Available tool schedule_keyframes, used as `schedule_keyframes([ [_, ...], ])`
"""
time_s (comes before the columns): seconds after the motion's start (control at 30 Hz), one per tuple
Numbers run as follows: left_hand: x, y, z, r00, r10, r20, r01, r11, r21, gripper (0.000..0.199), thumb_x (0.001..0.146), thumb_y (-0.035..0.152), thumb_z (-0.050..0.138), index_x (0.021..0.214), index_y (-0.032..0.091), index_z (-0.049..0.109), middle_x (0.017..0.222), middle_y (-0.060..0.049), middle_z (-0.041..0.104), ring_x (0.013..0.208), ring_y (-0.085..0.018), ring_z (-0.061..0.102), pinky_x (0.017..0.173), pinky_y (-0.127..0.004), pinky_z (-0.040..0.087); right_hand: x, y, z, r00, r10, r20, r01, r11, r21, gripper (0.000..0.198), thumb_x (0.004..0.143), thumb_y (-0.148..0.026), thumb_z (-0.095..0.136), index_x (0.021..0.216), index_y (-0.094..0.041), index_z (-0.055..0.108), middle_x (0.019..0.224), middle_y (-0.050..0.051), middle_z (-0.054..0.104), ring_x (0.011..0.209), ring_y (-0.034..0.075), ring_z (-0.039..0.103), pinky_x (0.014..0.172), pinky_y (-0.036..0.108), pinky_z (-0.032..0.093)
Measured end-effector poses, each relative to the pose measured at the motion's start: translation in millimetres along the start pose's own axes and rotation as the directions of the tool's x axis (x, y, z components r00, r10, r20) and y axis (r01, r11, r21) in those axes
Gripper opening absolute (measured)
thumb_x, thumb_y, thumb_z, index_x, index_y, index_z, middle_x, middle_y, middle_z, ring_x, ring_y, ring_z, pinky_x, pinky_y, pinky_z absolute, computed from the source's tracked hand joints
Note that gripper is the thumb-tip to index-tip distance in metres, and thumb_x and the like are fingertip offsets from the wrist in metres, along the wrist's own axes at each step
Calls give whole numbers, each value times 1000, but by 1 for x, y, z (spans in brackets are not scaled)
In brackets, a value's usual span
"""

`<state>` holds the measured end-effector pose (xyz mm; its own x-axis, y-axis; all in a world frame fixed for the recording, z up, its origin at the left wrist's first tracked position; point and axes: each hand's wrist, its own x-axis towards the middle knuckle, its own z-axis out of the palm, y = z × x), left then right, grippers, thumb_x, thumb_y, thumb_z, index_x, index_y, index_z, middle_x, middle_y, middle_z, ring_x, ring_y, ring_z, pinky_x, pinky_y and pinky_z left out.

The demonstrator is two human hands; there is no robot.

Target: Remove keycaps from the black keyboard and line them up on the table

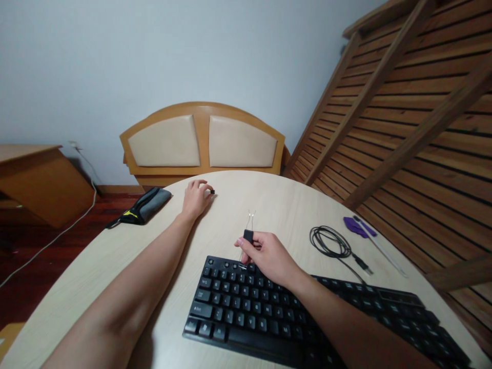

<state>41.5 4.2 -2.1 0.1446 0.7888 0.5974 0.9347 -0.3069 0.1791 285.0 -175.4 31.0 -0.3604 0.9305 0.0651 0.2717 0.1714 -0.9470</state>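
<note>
The right hand (265, 253) grasps a slim tool with a black rectangular handle and thin silvery wire prongs (248, 236), its thumb and fingers closed around the handle. One pair of wires points away from the person; the wires at the other end reach over the top row of a black plastic keyboard with white-lettered keys (255, 307) (whether they touch a key, I cannot tell). The right forearm lies across the keyboard's middle.

The left hand (196, 197) is stretched toward the far edge of a round, pale wood-grained table (284, 197), its fingers bent. A small black block-like piece (212, 191) sits at the fingertips, apparently pinched, though the grip is partly hidden.

Left of that hand lies a grey-and-black fabric pouch with yellow trim (148, 206). Beyond the keyboard, to the right, rest a coiled black USB cable (330, 242), a crumpled purple cloth (354, 226) and a slender white stick with a dark tip (380, 247), which overlaps the cloth.
</note>
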Motion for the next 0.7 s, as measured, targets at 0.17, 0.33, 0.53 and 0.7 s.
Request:
schedule_keyframes([
  [0.17, 2, -13, 3, 999, -54, -5, 54, 999, 3, 14, 83, 27, 69, 96, 24, 72, 120, -9, 59, 116, -32, 46, 98, -45, 41, 0, 0, 0, 1000, 8, 4, -8, 1000, -4, 31, 93, -40, 53, 77, -16, 65, 68, 3, 69, 64, 14, 65, 62, 25, 49],
  [0.33, 2, -17, 8, 995, -97, 18, 97, 995, 3, 16, 82, 29, 69, 96, 24, 73, 116, -9, 61, 113, -32, 47, 95, -44, 43, -1, 1, 0, 1000, 4, 3, -4, 1000, -16, 32, 93, -41, 53, 75, -16, 64, 68, 3, 69, 64, 14, 65, 62, 25, 49],
  [0.53, 2, -17, 9, 990, -131, 47, 132, 991, -2, 18, 84, 30, 63, 97, 22, 72, 113, -11, 62, 111, -34, 48, 94, -45, 44, -1, 2, 0, 1000, 0, 6, 0, 1000, -20, 33, 93, -42, 53, 75, -16, 65, 69, 4, 70, 65, 14, 65, 63, 25, 49],
  [0.7, 2, -17, 9, 990, -125, 62, 126, 992, -15, 22, 84, 28, 61, 103, 23, 71, 114, -10, 61, 111, -33, 48, 95, -44, 44, -1, 1, 0, 1000, 7, 3, -7, 1000, -21, 33, 93, -42, 54, 76, -16, 65, 69, 4, 70, 65, 15, 65, 63, 26, 49],
])
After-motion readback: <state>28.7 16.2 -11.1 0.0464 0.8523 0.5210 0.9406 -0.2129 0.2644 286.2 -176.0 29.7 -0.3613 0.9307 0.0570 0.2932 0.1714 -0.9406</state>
